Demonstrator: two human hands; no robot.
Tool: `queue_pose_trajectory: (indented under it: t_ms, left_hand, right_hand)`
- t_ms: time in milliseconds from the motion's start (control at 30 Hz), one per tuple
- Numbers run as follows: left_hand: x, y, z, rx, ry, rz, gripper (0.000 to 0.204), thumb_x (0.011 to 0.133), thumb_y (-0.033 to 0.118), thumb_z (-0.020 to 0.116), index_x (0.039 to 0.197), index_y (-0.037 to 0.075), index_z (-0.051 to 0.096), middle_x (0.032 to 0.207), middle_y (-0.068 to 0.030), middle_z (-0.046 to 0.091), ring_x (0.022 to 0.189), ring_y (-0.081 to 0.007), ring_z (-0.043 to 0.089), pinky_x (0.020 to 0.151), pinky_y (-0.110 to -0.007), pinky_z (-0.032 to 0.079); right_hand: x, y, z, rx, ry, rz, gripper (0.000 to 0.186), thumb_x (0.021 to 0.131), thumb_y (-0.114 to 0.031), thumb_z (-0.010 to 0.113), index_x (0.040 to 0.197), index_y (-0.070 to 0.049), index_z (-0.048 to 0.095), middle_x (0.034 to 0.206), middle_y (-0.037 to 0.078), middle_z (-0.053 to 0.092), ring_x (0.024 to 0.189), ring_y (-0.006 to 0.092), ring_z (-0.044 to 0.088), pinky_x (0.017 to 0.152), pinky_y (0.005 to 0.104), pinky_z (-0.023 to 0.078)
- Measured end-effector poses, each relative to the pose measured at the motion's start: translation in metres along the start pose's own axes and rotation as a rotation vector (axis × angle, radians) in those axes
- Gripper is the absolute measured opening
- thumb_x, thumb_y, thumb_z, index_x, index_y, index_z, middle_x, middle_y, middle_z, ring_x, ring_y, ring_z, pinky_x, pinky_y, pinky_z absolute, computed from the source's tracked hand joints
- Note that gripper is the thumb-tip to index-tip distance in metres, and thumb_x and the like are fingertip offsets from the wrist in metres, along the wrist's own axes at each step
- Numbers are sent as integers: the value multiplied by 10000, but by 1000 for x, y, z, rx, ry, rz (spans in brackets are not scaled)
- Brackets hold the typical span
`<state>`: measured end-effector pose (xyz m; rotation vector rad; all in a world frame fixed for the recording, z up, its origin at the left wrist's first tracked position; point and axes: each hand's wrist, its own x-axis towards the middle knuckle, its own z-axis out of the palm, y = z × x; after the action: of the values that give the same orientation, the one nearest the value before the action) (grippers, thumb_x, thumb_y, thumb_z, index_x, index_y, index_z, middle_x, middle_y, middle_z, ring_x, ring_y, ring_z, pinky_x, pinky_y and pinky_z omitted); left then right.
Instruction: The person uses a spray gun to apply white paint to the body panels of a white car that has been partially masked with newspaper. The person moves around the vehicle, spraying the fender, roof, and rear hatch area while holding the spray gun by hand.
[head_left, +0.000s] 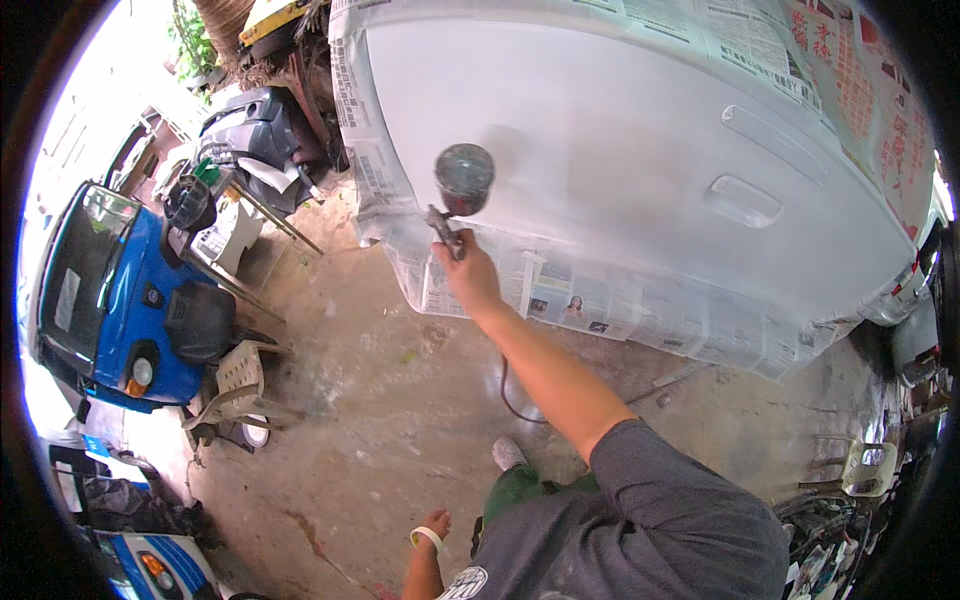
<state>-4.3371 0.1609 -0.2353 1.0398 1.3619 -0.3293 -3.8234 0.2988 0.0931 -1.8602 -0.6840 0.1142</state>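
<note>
My right hand (466,270) is closed around the handle of a spray gun (441,228), with a dark, stained paint cup (464,175) on top. The gun is held in front of the lower left part of a pale grey-white vehicle door panel (620,130), apart from it as far as I can tell. A door handle recess (746,201) shows toward the panel's right. A dark hose (508,398) hangs below my right forearm and loops behind it. Low beside my body, my left hand (437,522) has its fingers curled, with nothing seen in it; a pale band (426,537) circles the wrist.
Newspaper masking (570,300) and plastic film border the panel. At left stand a blue vehicle (120,300), a worn plastic chair (240,385) and a metal stand holding a black bucket (190,203). A pale chair (868,468) and clutter line the right. The concrete floor (370,400) is stained.
</note>
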Motion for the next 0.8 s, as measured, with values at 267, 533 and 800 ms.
queue_pose_trajectory:
  t_ms: [267,533,800]
  left_hand:
    - [5,22,41,95,-69,-2,456,936,299,599,1319,59,543,1178,-107,650,989,-245,640,783,-386,530]
    - [25,98,115,448,-168,62,446,953,317,580,1310,54,536,1105,-100,662,968,-233,638,767,-382,528]
    - [32,130,228,530,-223,103,408,938,272,574,1281,53,549,1069,-115,673,873,-232,654,705,-363,525]
  right_hand:
    - [-28,23,-113,-71,20,28,403,930,-405,606,1068,-35,526,796,231,661,787,442,644,657,509,492]
    - [-118,111,-390,-159,369,166,399,908,-382,658,1049,-29,538,762,211,650,769,441,641,647,481,477]
    - [-199,207,-637,-181,833,258,299,900,-322,683,949,-43,588,693,27,608,682,146,576,645,340,461]
